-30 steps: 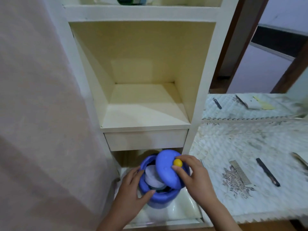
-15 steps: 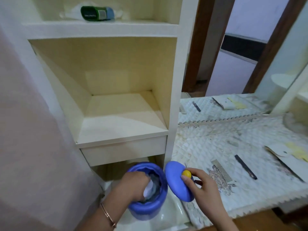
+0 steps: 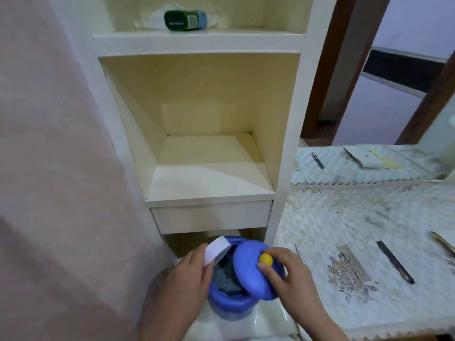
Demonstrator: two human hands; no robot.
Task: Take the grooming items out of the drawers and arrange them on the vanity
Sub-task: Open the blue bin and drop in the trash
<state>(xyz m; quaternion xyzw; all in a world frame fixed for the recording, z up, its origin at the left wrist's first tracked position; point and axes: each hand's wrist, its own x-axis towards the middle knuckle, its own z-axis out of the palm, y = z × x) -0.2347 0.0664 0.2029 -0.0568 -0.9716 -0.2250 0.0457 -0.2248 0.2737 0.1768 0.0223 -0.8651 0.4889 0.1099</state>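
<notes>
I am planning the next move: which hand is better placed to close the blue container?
Probably the right hand: it grips the lid by its yellow knob, tilted over the container. The left hand holds a white item.

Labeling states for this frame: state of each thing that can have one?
blue container: open, dark contents inside.
blue lid: off, tilted over the opening.
white round item: held above the container.
left hand: grips the white round item.
right hand: pinches the lid's yellow knob.
upper drawer: shut.
green bottle: lying on its side.
comb: lying flat on the vanity.
</notes>
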